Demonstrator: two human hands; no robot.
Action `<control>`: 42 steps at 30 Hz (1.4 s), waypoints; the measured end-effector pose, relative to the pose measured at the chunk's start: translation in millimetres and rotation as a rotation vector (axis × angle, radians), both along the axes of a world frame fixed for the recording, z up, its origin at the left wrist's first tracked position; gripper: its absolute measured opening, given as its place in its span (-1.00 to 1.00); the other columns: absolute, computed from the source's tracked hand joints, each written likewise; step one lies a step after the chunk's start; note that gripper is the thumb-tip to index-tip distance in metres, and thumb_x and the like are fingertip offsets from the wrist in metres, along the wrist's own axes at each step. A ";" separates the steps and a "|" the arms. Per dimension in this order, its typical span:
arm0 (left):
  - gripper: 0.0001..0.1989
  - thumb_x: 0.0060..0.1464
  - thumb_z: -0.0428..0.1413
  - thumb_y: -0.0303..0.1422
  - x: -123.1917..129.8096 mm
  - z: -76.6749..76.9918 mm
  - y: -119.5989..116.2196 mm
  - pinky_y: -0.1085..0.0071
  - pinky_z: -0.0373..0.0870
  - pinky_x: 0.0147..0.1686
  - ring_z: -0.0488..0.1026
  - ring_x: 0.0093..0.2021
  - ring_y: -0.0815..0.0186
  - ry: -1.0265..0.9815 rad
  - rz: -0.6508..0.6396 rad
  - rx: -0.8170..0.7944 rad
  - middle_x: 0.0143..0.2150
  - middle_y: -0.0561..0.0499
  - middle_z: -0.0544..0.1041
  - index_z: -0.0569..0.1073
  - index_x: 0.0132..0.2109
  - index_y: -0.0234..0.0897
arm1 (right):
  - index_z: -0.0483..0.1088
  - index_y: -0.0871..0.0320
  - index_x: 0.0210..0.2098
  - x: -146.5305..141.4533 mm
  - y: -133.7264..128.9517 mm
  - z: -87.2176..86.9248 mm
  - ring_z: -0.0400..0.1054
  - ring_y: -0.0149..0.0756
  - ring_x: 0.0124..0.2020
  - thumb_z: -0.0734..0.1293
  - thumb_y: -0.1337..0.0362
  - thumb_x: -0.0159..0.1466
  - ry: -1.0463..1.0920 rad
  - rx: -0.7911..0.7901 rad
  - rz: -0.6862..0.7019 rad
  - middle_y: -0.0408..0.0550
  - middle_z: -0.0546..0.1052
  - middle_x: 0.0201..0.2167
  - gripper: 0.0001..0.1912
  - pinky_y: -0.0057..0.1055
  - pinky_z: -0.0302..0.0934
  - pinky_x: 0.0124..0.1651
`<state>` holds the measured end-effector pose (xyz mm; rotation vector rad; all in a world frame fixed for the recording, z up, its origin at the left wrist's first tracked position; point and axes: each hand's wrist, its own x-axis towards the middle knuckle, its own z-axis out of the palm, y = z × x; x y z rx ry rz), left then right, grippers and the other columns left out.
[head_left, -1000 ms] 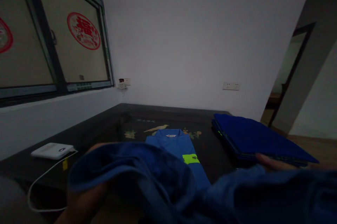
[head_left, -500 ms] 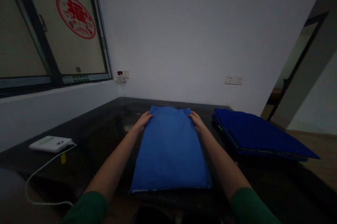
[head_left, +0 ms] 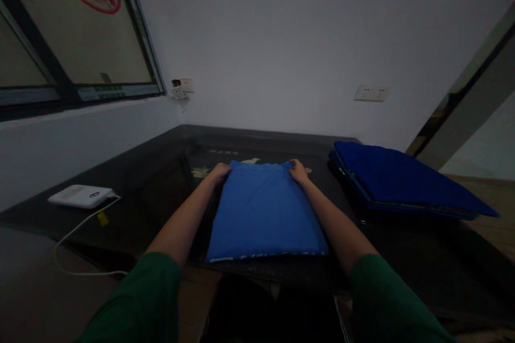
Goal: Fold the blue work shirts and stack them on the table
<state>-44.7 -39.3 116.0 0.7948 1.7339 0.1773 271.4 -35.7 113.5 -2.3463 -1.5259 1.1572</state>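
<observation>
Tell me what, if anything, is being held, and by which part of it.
The flat, folded, rectangular blue cloth, by its far end: the left grip at the far left corner, the right grip at the far right.

Here's the glossy black table [head_left: 156,179], pale printed motifs [head_left: 200,172] peeking out just beyond the folded mid-blue cloth garment [head_left: 267,211] lying on it. Well left of that garment sits a flat white plastic device [head_left: 80,196], thin white cable [head_left: 81,223] trailing; to the garment's right rests a deep-blue folded fabric stack [head_left: 402,179].
</observation>
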 end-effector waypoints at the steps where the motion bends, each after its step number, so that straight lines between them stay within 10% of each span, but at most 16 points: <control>1: -0.70 0.23 0.08 -0.25 -1.1 -3.0 0.2 0.23 0.49 -0.17 0.47 -0.14 0.26 0.049 -0.031 0.006 -0.04 -0.08 0.47 0.40 0.03 -0.34 | 0.27 0.19 0.13 -0.9 -0.8 -1.0 0.34 -0.23 0.09 0.25 0.50 0.19 -0.027 0.001 0.036 0.11 0.45 0.07 -0.50 -0.34 0.16 0.11; 8: -0.86 0.17 0.08 -0.36 -7.1 -15.9 -1.5 0.29 0.38 -0.11 0.44 0.02 0.06 0.372 -0.281 0.124 -0.07 -0.24 0.53 0.47 -0.17 -0.33 | 0.22 0.11 0.19 -10.4 -12.6 4.9 0.36 -0.11 0.07 0.19 0.42 0.29 -0.220 0.004 0.222 0.14 0.44 0.07 -0.53 -0.22 0.20 0.05; 14: -0.55 0.18 -0.01 -0.35 6.7 -1.7 -1.5 0.01 0.23 0.09 0.24 0.22 -0.12 0.522 -0.460 0.292 0.19 -0.41 0.33 0.24 0.19 -0.42 | 0.21 0.21 0.22 -23.6 -12.2 21.6 0.18 0.04 0.21 -0.02 0.42 0.37 -0.355 0.055 0.374 0.31 0.21 0.24 -0.52 0.00 0.11 0.12; 22: -0.49 0.28 -0.15 -0.09 44.2 -19.3 -20.4 0.07 -0.07 0.30 0.03 0.37 0.09 0.361 -0.811 0.378 0.39 0.01 0.12 0.14 0.33 0.04 | 0.11 0.13 0.32 -43.8 -25.5 2.9 -0.04 -0.07 0.35 0.05 0.09 0.41 -0.258 -0.002 0.651 0.14 0.10 0.35 -0.46 -0.14 -0.16 0.33; 30: -0.36 0.24 -0.32 0.10 37.5 -26.4 -30.2 -0.07 -0.18 0.31 -0.10 0.41 0.06 0.448 -0.774 0.266 0.42 -0.03 0.02 0.03 0.37 0.03 | -0.06 -0.10 0.37 -26.5 -29.2 -3.5 -0.25 -0.03 0.41 -0.04 -0.14 0.38 -0.297 -0.118 0.546 0.07 -0.06 0.40 -0.37 0.04 -0.29 0.33; 37: -0.38 0.19 -0.14 0.10 38.6 -29.4 -28.2 -0.03 -0.18 0.31 -0.06 0.40 0.04 0.426 -0.636 0.254 0.41 -0.04 0.07 0.16 0.32 0.04 | -0.04 0.17 0.37 -23.4 -31.1 -7.1 -0.24 -0.01 0.40 -0.02 -0.15 0.36 -0.327 -0.172 0.416 0.19 -0.09 0.40 -0.25 0.13 -0.43 0.33; 42: -0.49 0.29 -0.18 -0.20 6.3 -34.9 0.4 0.14 0.10 0.24 0.10 0.35 0.09 0.456 -0.497 0.201 0.31 -0.21 0.24 0.22 0.30 -0.26 | 0.14 0.23 0.30 -2.2 -11.0 -3.3 0.13 -0.08 0.27 0.04 0.04 0.40 -0.227 -0.098 0.265 0.18 0.28 0.25 -0.41 -0.09 -0.05 0.27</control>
